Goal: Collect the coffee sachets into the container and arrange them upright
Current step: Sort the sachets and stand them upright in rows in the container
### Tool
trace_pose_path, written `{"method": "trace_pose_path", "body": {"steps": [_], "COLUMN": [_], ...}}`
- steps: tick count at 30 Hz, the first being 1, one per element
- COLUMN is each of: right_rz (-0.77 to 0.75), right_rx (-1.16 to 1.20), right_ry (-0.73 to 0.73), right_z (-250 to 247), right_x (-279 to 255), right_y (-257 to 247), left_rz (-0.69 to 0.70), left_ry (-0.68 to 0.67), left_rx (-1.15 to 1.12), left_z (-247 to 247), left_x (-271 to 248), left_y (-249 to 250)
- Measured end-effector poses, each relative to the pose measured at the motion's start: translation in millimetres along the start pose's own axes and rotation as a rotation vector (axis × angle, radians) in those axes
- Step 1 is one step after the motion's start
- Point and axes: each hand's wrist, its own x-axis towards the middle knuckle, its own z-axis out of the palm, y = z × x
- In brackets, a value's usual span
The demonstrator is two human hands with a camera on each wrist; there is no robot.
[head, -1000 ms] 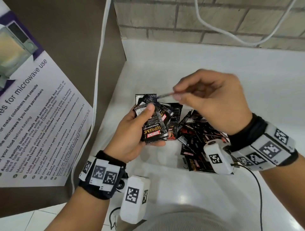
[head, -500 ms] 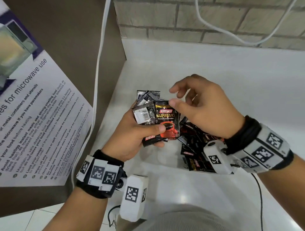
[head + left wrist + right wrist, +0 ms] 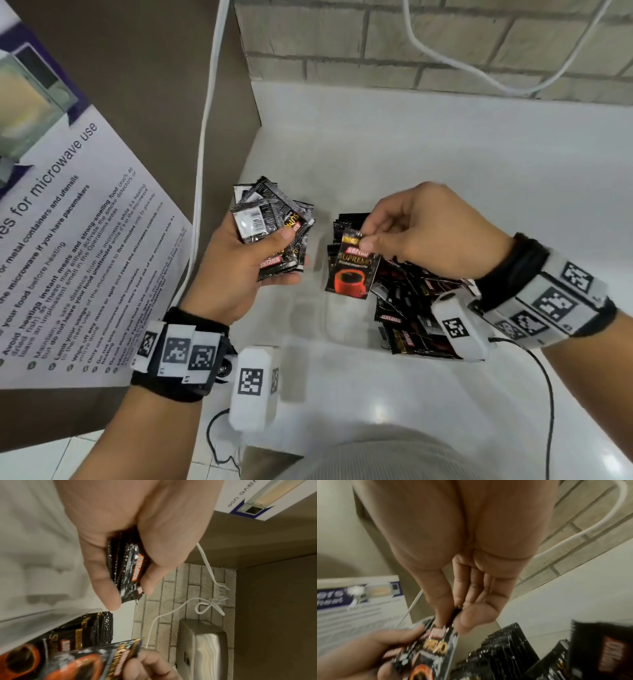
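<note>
- While the sorting goes on, one coffee sachet [image 3: 352,265] hangs face-out by its top edge, red cup printed on the front, just above the left end of the container [image 3: 310,320].
- Right hand [image 3: 424,236]: thumb and forefinger pinched on that sachet's top seam, other fingers loosely curled; nothing else held.
- Bundle of sachets [image 3: 274,228]: a fanned stack, some face up and some showing barcode backs, clamped in the left hand [image 3: 236,274], thumb across the front, fingers curled behind; held well clear of the counter, left of the single sachet.
- Container: clear, shallow; a row of sachets [image 3: 346,222] stands on edge at its far side, and a loose heap [image 3: 411,308] lies jumbled at the right end under the right wrist.
- Step in hand, by my reckoning: feeding sachets singly from the bundle into the upright row.
- Next move calls for lowering the pinched sachet edge-down against the standing row, same facing, without tipping its neighbours.
- Surround: white counter [image 3: 445,154], brick wall [image 3: 342,51], white cable [image 3: 205,137], microwave notice [image 3: 68,240] on the left.
</note>
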Motion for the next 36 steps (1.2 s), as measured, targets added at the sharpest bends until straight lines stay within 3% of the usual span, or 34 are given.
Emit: {"method": "trace_pose_path", "body": {"steps": [5,10,17,22,30,36], "right_rz": [-0.065,-0.109,-0.074,-0.034,-0.074,-0.090], "right_rx": [-0.334,-0.567,-0.567,-0.629,-0.637,-0.773], "right_ry": [-0.178,-0.228,-0.109,-0.180,-0.118,-0.188], "right_z": [27,39,30,36,35,41], "right_x": [0,4,14,16,20,17], "right_y": [-4,-7,-10,-6,-10,-10], "left_rz": [-0.003,-0.020,-0.013,-0.013,-0.021,-0.019], "left_ry": [-0.024,-0.030,-0.040,-0.047,-0.075,-0.067], "left_rx": [0.015,0.014,0.008,0.011,0.021,0.018], "left_z": [-2,0,-1,0,3,3], "left_x": [0,-1,-2,-2,-2,-2], "left_y": [-1,-7,-8,-9,-12,-11]}}
